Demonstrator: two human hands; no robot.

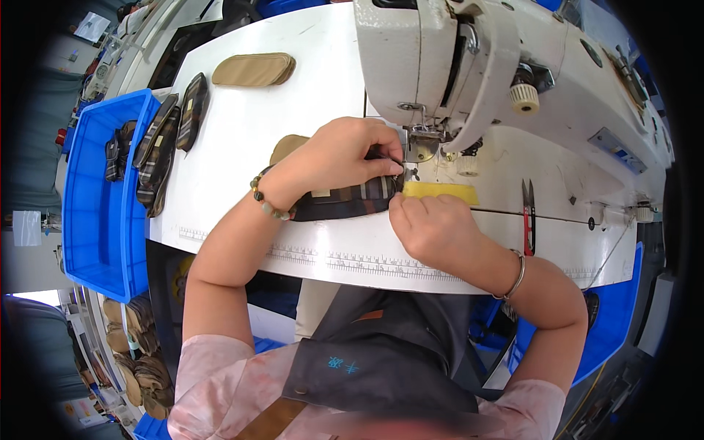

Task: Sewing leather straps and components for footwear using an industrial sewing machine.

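A dark plaid fabric slipper piece (345, 205) lies on the white table just left of the sewing machine's presser foot (423, 147). My left hand (345, 154) bends over its top, fingers closed on its edge close to the foot. My right hand (438, 226) pinches the near right end of the same piece with curled fingers. A tan sole piece (288, 147) shows partly beyond my left forearm; whether it is joined to the plaid fabric I cannot tell. A yellow strip (444, 193) lies beyond my right hand.
The white sewing machine (469, 66) stands at the far right. Red-handled thread snips (528, 220) lie right of my right hand. Stacked tan soles (253, 69) and plaid pieces (192, 111) rest at the left, beside a blue bin (103, 257). A printed ruler (367, 264) follows the near edge.
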